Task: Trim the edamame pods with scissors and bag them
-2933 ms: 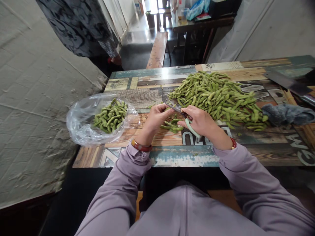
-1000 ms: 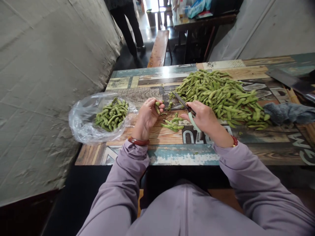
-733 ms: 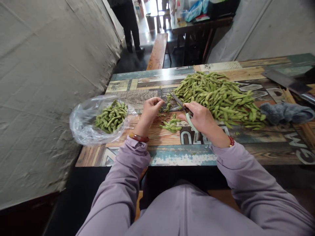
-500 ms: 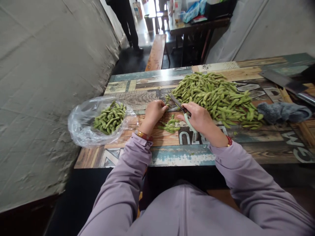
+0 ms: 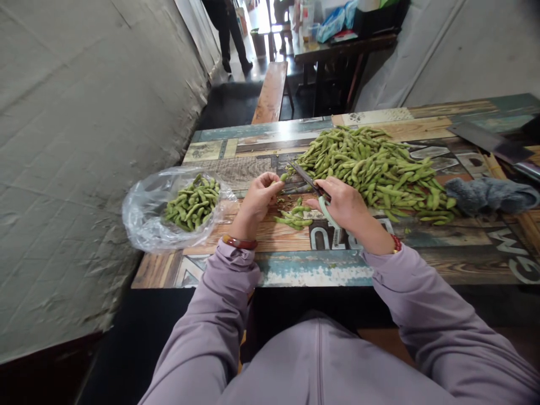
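Observation:
Between thumb and fingers, my left hand (image 5: 260, 197) pinches a green edamame pod (image 5: 283, 178), its end sticking out to the right. My right hand (image 5: 342, 201) is closed around scissors (image 5: 324, 209) with pale green handles. Their dark blades point up and left, a short way from the pod. Below the blades lies a small group of pods (image 5: 296, 216) on the patterned wooden table. A large heap of edamame pods (image 5: 367, 163) spreads behind and right of my right hand. To the left, a clear plastic bag (image 5: 141, 216) lies open with more pods (image 5: 194, 203) inside.
A grey cloth (image 5: 491, 195) and a cleaver (image 5: 485, 140) lie at the table's right (image 5: 312, 269). A rough wall (image 5: 76, 146) borders the left side. Beyond are a wooden bench (image 5: 272, 93), another table (image 5: 320, 52) and a standing person's legs (image 5: 230, 36).
My left hand has drawn slightly back and left, and a pod now shows in its fingertips. The scissors stay almost in place. The person in the background has shifted legs.

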The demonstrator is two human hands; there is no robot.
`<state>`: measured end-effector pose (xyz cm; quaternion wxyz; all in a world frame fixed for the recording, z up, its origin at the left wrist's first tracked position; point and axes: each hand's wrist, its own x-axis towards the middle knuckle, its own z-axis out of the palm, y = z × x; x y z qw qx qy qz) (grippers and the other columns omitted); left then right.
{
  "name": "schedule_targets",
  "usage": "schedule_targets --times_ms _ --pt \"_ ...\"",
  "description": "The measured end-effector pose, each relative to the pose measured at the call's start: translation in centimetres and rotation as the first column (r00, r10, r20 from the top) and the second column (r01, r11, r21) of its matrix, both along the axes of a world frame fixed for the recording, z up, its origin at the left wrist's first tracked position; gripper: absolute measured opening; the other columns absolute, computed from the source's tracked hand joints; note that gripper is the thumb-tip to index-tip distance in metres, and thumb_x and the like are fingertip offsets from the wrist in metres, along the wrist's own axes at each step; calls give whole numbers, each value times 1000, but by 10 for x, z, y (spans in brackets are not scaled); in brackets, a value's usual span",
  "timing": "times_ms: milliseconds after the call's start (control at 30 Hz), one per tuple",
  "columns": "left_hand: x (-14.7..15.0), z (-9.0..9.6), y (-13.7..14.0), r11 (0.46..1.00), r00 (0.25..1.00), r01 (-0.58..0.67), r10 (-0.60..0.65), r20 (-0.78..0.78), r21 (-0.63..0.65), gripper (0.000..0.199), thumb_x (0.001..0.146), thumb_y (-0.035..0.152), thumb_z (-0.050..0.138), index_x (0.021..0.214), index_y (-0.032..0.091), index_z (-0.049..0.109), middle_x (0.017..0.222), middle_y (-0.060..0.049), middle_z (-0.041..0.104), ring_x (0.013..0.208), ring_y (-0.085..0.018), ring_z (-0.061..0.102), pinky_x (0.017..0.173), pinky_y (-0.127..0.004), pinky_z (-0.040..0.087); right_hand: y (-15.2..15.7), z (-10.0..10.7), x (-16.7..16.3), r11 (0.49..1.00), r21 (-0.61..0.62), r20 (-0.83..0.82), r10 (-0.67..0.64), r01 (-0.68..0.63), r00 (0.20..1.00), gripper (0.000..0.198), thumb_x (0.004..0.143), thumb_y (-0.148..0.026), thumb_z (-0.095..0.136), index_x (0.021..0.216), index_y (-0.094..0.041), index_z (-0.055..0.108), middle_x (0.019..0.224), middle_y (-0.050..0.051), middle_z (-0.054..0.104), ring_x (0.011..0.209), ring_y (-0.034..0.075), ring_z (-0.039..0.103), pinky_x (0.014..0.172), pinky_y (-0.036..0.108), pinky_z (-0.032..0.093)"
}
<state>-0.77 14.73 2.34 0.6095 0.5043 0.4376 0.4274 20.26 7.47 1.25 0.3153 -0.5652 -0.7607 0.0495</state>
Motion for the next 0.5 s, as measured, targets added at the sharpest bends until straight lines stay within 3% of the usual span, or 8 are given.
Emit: schedule_targets --times_ms 167,500 --pt "-4 12 -14 991 985 46 -25 168 -123 32 58 21 83 83 16 64 63 5 54 45 -3 38 39 -16 22 -2 5 -1 1000 -19 -14 1 -1 1000 38 88 -44 66 116 -18 65 104 12 68 90 27 68 76 37 53" --pt "3 9 -24 993 991 122 -122 62 13 27 69 38 82 73 14 70 52 4 47 45 -4 35 42 -19 25 -7 7 -7 996 -68 27 61 -59 998 46 80 -39 77 120 -22 63 107 9 66 83 24 67 73 34 54"
